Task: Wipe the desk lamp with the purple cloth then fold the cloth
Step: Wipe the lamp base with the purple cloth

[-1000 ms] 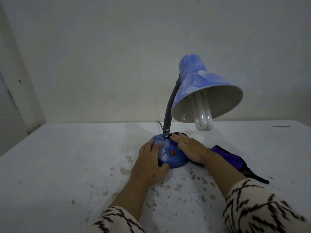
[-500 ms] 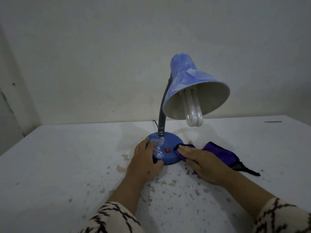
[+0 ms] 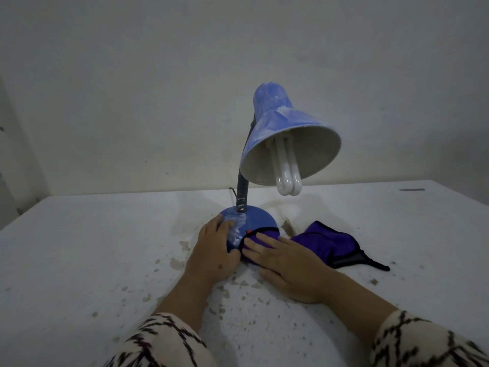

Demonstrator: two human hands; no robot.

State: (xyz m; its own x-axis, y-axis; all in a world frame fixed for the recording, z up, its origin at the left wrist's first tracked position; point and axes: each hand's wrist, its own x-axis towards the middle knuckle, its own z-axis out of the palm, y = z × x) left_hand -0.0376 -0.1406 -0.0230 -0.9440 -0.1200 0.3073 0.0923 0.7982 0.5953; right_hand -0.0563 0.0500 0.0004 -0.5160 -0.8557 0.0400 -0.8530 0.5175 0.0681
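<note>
Soft, limp purple microfibre cloth (image 3: pixel 325 241) was pressed flat-fingered by right hand (image 3: pixel 288 263); top-heavy blue gooseneck desk lamp (image 3: pixel 267 165) base was steadied by left hand (image 3: pixel 211 250), resting.

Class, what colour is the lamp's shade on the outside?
Blue with pale whitish smears, lamp shade, seen in the head view.

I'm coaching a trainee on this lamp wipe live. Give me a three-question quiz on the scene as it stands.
1. True or false: the right hand presses the purple cloth against the lamp base.
2. What does the left hand rest on?
3. The shade opens: A) straight up, B) down and toward the camera, C) at the wall.

Key: 1 true; 2 the lamp base; 3 B.
</note>
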